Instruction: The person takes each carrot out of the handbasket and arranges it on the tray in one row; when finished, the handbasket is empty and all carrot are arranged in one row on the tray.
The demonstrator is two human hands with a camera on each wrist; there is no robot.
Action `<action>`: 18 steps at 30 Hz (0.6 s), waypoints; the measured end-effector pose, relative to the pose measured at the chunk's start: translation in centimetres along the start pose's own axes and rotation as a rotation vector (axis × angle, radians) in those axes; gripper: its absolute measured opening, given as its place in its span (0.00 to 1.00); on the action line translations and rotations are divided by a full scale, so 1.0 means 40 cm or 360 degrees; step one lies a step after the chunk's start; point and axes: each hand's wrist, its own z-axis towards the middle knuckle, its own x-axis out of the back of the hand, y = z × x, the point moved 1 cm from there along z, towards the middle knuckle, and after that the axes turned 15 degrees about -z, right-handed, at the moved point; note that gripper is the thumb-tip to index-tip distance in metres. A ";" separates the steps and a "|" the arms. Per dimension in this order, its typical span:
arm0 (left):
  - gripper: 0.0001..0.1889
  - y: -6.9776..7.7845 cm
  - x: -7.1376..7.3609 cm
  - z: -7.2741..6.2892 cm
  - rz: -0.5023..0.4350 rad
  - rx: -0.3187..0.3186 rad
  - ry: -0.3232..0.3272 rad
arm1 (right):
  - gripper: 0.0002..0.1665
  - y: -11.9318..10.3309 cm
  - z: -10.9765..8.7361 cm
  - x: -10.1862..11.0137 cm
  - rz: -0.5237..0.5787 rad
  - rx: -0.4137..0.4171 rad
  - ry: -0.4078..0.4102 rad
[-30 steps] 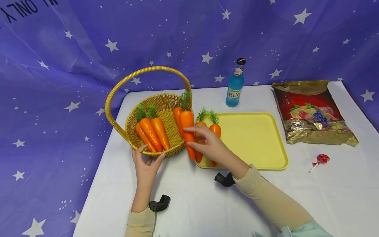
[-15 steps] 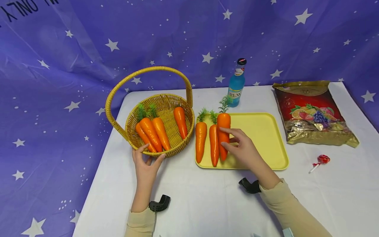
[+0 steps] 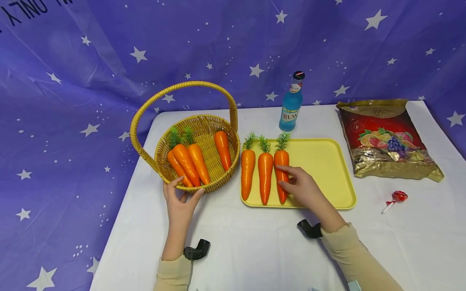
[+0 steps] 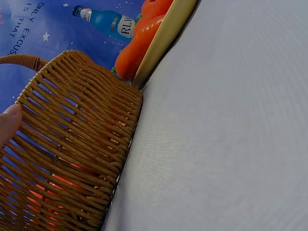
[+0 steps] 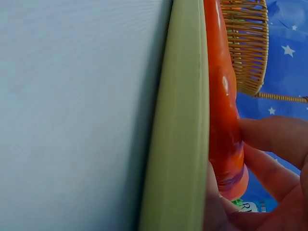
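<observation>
My left hand (image 3: 180, 208) holds the near rim of a yellow wicker basket (image 3: 212, 155), its thumb (image 4: 9, 122) against the woven wall in the left wrist view. Inside the basket lie several orange toy carrots (image 3: 186, 162), three with green tops at the left and one at the right. On a yellow tray (image 3: 318, 173), three more carrots lie side by side, leafy ends away from me. The rightmost carrot (image 3: 282, 157) is between the thumb and fingers of my right hand (image 3: 302, 188). In the right wrist view those fingers touch the glossy orange carrot (image 5: 224, 101) just above the tray's edge.
Behind the tray stands a blue glass bottle (image 3: 290, 107). A red and gold candy bag (image 3: 386, 139) lies at the back right, with a red lollipop (image 3: 397, 197) in front of it. The basket's tall handle (image 3: 189, 84) arches over its opening. A starry purple cloth hangs behind.
My right hand has lifted a carrot out of the basket and carried it right, laying it on the tray beside the other two. My left hand has stayed on the basket rim.
</observation>
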 end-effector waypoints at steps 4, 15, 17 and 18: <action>0.34 0.001 -0.001 -0.001 0.0001 0.0019 0.0006 | 0.27 -0.006 0.005 -0.005 -0.0069 0.0020 0.0007; 0.34 0.006 -0.002 0.000 0.0007 0.0033 0.0008 | 0.28 -0.039 0.014 -0.007 -0.0319 -0.0031 -0.0075; 0.35 0.006 -0.002 0.000 0.0003 0.0036 0.0009 | 0.28 -0.044 0.012 -0.007 -0.0381 -0.0036 -0.0101; 0.35 0.005 -0.002 0.000 0.0001 0.0038 0.0009 | 0.28 -0.048 0.010 -0.007 -0.0410 -0.0033 -0.0110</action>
